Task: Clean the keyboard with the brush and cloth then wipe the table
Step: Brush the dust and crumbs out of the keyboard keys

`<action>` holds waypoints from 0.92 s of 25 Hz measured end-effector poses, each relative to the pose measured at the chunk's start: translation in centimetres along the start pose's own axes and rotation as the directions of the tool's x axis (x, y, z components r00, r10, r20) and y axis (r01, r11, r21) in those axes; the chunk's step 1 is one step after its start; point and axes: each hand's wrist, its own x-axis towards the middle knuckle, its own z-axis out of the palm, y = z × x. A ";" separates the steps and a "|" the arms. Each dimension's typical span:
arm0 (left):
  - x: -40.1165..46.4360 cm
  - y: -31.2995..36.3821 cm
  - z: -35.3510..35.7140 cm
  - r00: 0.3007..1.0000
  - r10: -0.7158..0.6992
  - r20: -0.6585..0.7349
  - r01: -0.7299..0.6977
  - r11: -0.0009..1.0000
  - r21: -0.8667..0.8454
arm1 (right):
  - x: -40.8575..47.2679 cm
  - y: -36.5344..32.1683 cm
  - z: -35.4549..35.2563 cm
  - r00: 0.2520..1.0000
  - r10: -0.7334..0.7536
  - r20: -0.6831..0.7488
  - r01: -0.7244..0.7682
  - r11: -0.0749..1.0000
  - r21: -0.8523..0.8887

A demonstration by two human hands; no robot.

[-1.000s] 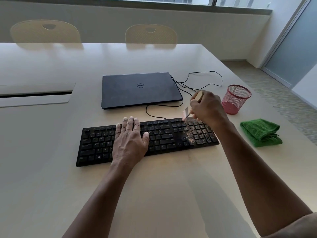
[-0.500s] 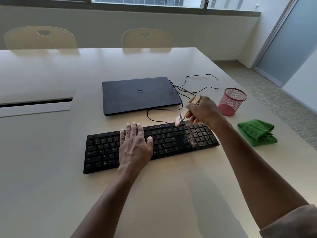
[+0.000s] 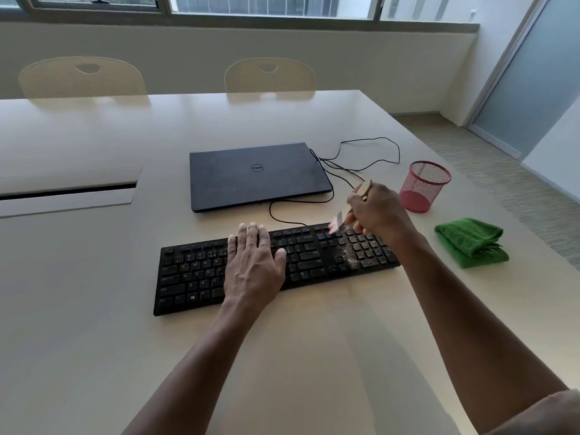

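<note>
Brush [image 3: 337, 221] shifted right, dusty keyboard [image 3: 276, 265]

Both forearms are bare from wrist to past the elbow. The left hand [image 3: 253, 267] and right hand [image 3: 378, 211] wear no gloves, rings or watch. A beige short sleeve [image 3: 543, 414] shows at the right upper arm, its hem loose.

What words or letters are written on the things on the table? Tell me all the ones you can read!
"DELL", seen upside down in a round logo, on the lid of the closed laptop.
"Q", "W", "A", "S", "Z", "X", "C" on keys at the left of the black keyboard; its other key labels are too small or blurred to read.
Nothing readable on the brush, the green cloth or the red mesh cup.
</note>
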 end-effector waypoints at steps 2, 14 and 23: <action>0.1 0.4 0.1 1.000 -0.006 0.003 0.006 1.000 0.009 | 0.1 0.2 -0.4 0.998 -0.051 -0.048 0.047 0.995 -0.082; 1.3 4.9 1.4 0.999 0.028 0.033 -0.028 0.999 0.015 | -2.0 -0.7 -0.4 0.974 -0.174 0.144 0.173 0.985 0.016; 1.4 5.4 2.0 1.000 0.023 0.013 -0.023 1.000 0.012 | -3.3 -1.6 -0.5 0.944 -0.229 0.236 0.255 0.963 -0.085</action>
